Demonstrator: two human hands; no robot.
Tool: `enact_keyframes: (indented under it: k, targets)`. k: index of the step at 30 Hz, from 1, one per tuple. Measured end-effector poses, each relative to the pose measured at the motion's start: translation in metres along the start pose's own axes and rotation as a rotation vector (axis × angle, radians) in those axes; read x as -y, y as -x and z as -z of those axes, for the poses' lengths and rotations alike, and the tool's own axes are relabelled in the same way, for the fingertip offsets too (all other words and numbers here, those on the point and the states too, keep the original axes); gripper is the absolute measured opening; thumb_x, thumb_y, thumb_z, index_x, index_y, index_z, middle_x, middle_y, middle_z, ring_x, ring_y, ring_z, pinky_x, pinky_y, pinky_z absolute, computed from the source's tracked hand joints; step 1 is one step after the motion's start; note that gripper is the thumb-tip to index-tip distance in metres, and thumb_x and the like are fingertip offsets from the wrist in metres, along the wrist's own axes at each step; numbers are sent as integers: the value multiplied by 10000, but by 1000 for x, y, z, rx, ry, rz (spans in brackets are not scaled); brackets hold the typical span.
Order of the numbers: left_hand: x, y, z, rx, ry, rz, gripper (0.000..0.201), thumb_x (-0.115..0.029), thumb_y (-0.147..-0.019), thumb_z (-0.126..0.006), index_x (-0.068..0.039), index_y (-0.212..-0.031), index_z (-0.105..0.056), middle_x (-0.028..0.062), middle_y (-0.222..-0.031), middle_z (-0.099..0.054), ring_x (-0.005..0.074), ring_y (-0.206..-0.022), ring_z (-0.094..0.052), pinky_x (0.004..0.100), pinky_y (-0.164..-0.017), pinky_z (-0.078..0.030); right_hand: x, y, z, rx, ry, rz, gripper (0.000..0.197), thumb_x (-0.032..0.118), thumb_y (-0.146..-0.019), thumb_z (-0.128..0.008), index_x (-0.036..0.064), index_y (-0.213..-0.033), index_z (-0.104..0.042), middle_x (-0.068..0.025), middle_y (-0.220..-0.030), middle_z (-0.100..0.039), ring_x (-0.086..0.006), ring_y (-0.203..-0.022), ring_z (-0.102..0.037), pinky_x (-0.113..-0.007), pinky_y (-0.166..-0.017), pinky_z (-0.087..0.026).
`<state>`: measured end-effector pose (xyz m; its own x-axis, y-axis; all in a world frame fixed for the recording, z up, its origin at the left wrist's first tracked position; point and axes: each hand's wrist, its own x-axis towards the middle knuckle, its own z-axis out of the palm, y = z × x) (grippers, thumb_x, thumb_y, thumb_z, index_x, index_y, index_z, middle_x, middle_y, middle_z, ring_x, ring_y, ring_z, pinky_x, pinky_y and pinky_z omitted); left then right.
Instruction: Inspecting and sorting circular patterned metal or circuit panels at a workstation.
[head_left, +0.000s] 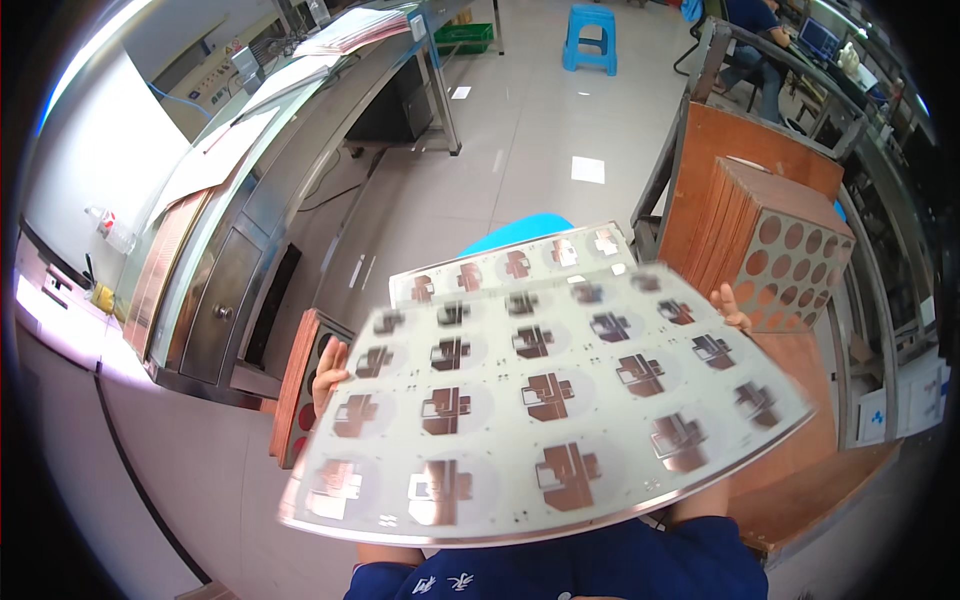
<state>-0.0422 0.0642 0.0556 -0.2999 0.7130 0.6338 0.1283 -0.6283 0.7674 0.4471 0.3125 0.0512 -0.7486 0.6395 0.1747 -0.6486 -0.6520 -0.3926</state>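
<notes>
A large pale circuit board panel (495, 370) with rows of copper patterns is held tilted in front of my body. My left hand (330, 372) grips its left edge, fingers curled over the rim and the thumb hidden. On the opposite edge, my right hand (732, 308) has its fingertips showing; the rest is behind the panel. Just beyond lies another similar panel (516, 262), partly covered by the held one. A blue stool top (530, 230) shows past that panel's far edge. Motion blurs part of the held panel's surface.
At right, a wooden rack (705, 150) with a metal frame holds a stack of boards with round copper spots (795, 250). More boards (296, 390) stand upright at left, beside a metal workbench (225, 300) bearing papers. Farther off are a blue stool (590, 40) and a seated person (755, 40).
</notes>
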Motion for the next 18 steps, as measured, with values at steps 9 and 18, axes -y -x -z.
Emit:
enact_keyframes:
  k: [9, 18]
  targets:
    - [-54, -32, -98, -649, 363, 451, 504, -51, -890, -484, -40, -1368, -322, 149, -1326, -462, 255, -1146, -529, 370, -925, -494, -90, -9, -83, -559, 324, 682, 517, 361, -976, -362, 64, -1397, -315, -153, -1317, -464, -212, -1128, -536, -357, -937, -483]
    - [-9, 26, -83, -395, 876, 551, 454, -245, -943, -418, -3, -1326, -385, 143, -1329, -459, 276, -1176, -490, 425, -971, -418, -91, 8, -17, -384, 265, 68, 402, 238, -996, -356, -22, -1299, -395, -119, -1210, -545, -194, -1049, -571, -312, -872, -490]
